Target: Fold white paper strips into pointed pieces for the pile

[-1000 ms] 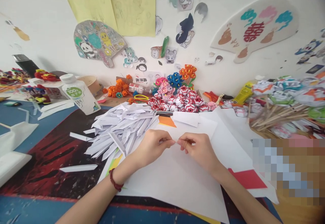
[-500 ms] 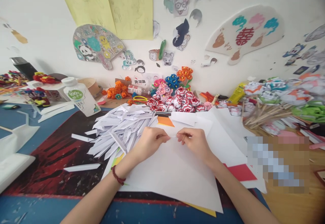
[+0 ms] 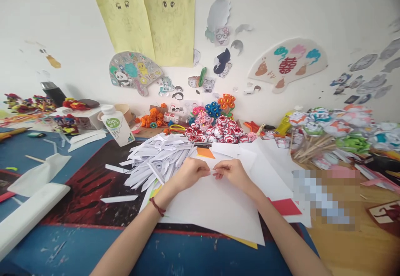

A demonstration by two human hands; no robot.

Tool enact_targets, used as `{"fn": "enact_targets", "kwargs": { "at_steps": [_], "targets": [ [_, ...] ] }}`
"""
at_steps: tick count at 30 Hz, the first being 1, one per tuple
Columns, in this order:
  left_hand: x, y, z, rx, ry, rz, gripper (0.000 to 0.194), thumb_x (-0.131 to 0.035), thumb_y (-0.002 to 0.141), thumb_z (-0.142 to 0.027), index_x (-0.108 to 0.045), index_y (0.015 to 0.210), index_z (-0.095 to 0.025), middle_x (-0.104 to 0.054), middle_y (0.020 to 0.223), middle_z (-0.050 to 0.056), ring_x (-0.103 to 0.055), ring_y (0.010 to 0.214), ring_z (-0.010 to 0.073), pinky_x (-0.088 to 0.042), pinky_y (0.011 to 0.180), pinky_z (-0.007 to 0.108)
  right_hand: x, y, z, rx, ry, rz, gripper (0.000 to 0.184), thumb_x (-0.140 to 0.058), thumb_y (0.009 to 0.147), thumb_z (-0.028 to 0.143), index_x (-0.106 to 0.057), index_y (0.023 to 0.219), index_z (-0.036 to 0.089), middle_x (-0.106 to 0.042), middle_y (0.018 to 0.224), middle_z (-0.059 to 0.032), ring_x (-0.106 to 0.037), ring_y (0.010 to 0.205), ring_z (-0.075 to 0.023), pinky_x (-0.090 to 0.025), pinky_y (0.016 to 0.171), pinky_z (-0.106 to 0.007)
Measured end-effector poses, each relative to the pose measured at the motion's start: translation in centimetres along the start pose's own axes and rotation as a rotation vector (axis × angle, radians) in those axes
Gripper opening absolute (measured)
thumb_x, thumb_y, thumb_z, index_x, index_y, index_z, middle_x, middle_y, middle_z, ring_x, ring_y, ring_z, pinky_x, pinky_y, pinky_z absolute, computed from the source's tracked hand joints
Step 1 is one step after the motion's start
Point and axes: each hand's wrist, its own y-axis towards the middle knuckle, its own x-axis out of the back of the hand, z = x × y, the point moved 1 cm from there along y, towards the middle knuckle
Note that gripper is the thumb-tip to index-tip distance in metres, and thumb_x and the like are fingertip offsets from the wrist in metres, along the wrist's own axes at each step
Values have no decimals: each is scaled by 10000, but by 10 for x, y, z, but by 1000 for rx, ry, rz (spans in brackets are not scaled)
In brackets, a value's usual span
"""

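My left hand (image 3: 191, 172) and my right hand (image 3: 231, 171) meet over a large white paper sheet (image 3: 215, 209) in the middle of the table. Both pinch a small folded strip of white paper (image 3: 213, 171) between thumb and fingers, one at each end. A red bead bracelet (image 3: 157, 206) is on my left wrist. Just left of my left hand lies a heap of folded white paper strips (image 3: 159, 159). An orange paper piece (image 3: 205, 152) shows beyond my hands.
A white bottle with a green label (image 3: 116, 125) stands at the back left. Red-white paper flowers (image 3: 218, 131) and coloured ones line the wall. Paper flowers on sticks (image 3: 331, 136) fill the right. Red paper (image 3: 285, 206) lies under the sheets. Loose strips (image 3: 118, 199) lie on the dark mat.
The view has tilted up and drawn back, so the hands sit smaller and higher. Both hands keep pinching the small strip, with their fingertips slightly closer together.
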Motion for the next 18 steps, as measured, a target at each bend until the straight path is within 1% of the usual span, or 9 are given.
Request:
{"fn": "enact_targets", "kwargs": {
  "at_steps": [3,6,8,10,12,13,15,16,18],
  "targets": [
    [1,-1,-6,-9,30,-5,109,-608,805,-207,-701,812,-152,-695,715,27,-587,630,120,-408,623,224,5,-2,2,16,4,-4,260,-602,788,359,-716,788,126,-698,619,-66,-681,579,-195,-564,614,-325],
    [5,0,-19,-45,97,-73,125,-577,821,-184,-700,811,-165,-702,757,31,-604,679,133,-417,656,238,11,-3,11,58,16,20,279,-567,814,354,-721,879,131,-720,683,-74,-701,624,-207,-575,662,-351],
    [14,0,-27,-73,145,-122,141,-554,834,-172,-693,814,-170,-701,781,35,-613,719,143,-425,678,247,20,0,16,113,-2,13,263,-560,815,330,-720,899,140,-718,684,-65,-700,633,-206,-573,666,-352],
    [31,-3,-32,-95,235,-200,163,-528,848,-166,-686,809,-173,-696,794,40,-612,749,156,-428,706,264,33,6,14,159,-80,-50,251,-535,824,294,-718,900,141,-718,706,-65,-691,641,-194,-566,667,-338],
    [55,-8,-32,-73,350,-362,176,-511,863,-189,-680,816,-178,-694,830,48,-606,789,176,-429,739,286,50,13,6,140,-277,-258,258,-488,836,270,-709,846,139,-715,732,-64,-663,592,-163,-551,610,-297],
    [68,-11,-29,-31,396,-457,181,-499,874,-211,-678,858,-185,-693,878,52,-607,826,186,-429,770,299,57,18,-1,122,-326,-326,273,-460,845,252,-700,875,127,-713,755,-75,-654,596,-160,-541,605,-293],
    [92,-19,-18,87,516,-640,196,-495,882,-275,-683,891,-220,-690,885,50,-603,806,206,-423,764,331,67,28,-15,92,-393,-382,291,-429,850,213,-692,933,119,-711,774,-84,-645,613,-163,-523,620,-298],
    [101,-23,-12,136,574,-675,203,-491,882,-290,-686,909,-241,-691,885,53,-599,841,229,-417,772,353,68,32,-22,77,-432,-393,274,-451,840,200,-695,944,129,-713,784,-82,-651,655,-173,-517,660,-309],
    [110,-27,1,209,630,-731,206,-495,873,-296,-693,928,-275,-692,930,59,-576,951,272,-406,791,387,66,40,-35,54,-518,-399,230,-539,803,191,-704,960,160,-718,881,-90,-649,831,-214,-482,795,-355]
  ]
}}
